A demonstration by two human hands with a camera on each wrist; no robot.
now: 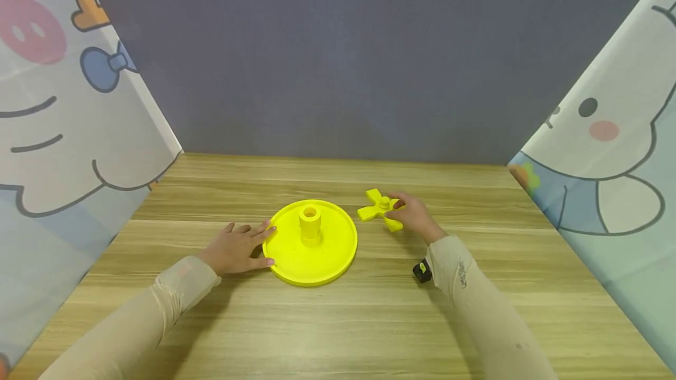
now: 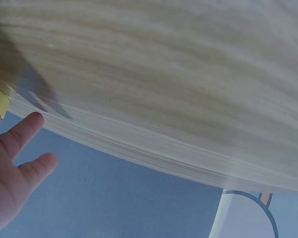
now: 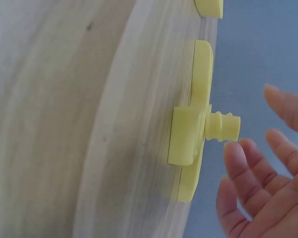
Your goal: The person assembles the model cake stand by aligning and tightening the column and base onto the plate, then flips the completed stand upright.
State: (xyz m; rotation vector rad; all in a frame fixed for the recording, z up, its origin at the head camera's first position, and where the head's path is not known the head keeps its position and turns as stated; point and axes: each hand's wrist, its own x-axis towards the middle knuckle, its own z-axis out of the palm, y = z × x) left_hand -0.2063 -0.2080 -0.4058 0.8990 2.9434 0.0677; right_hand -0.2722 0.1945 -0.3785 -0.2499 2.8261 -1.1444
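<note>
A round yellow plate (image 1: 333, 257) with a raised rim lies on the table. From its middle rises a hollow yellow post (image 1: 310, 227). My left hand (image 1: 237, 250) is spread at the plate's left side, thumb and fingertips right at the rim. To the right of the plate lies a flat yellow cross-shaped piece (image 1: 369, 213) with several arms. A ridged stud (image 3: 223, 126) stands up from its centre. My right hand (image 1: 414, 216) hovers over the cross piece's right side; in the right wrist view its fingers are loosely bent around the stud, with a gap to it.
The table (image 1: 317, 333) has a wood-grain top. A dark grey panel (image 1: 338, 63) stands along its far edge, and cartoon-printed cloths hang at the left (image 1: 68, 163) and right (image 1: 623, 204). A small black device (image 1: 422, 271) sits by the right sleeve cuff.
</note>
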